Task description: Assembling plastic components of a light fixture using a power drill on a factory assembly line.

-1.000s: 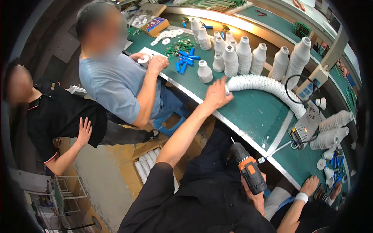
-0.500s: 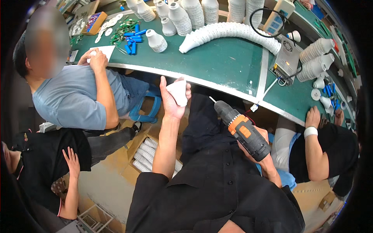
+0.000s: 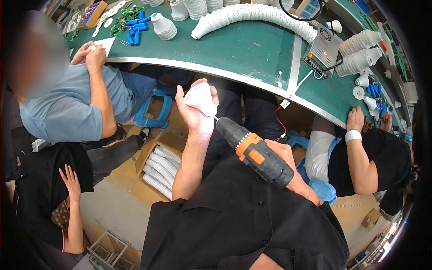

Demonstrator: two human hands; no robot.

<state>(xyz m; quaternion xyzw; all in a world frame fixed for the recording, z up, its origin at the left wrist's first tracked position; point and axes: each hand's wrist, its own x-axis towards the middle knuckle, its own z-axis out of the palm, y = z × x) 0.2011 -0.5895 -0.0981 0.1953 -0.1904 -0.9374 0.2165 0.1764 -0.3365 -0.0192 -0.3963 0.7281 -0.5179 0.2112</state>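
Note:
In my left hand (image 3: 191, 116) lies a white cone-shaped plastic lamp housing (image 3: 199, 96), with the fingers curled round its far side. My right hand (image 3: 284, 157) grips a black and orange cordless drill (image 3: 255, 155), pointed up and to the left. The drill's bit meets the near right end of the housing, or comes very close to it; actual contact cannot be made out. A bright patch of light falls on my left wrist. Both hands are above my lap, in front of the bench edge.
The green workbench (image 3: 252, 58) holds a long curved stack of white housings (image 3: 256, 19), a single housing (image 3: 163, 27), blue cylinders (image 3: 136, 31) and a metal power supply (image 3: 323, 45). Co-workers sit left and right; another person is lower left. A carton (image 3: 146, 186) holds stacked housings.
The drill has swung left, bringing its bit to the housing. My left hand has turned the housing so its narrow end points toward the drill. The whole view has shifted a little.

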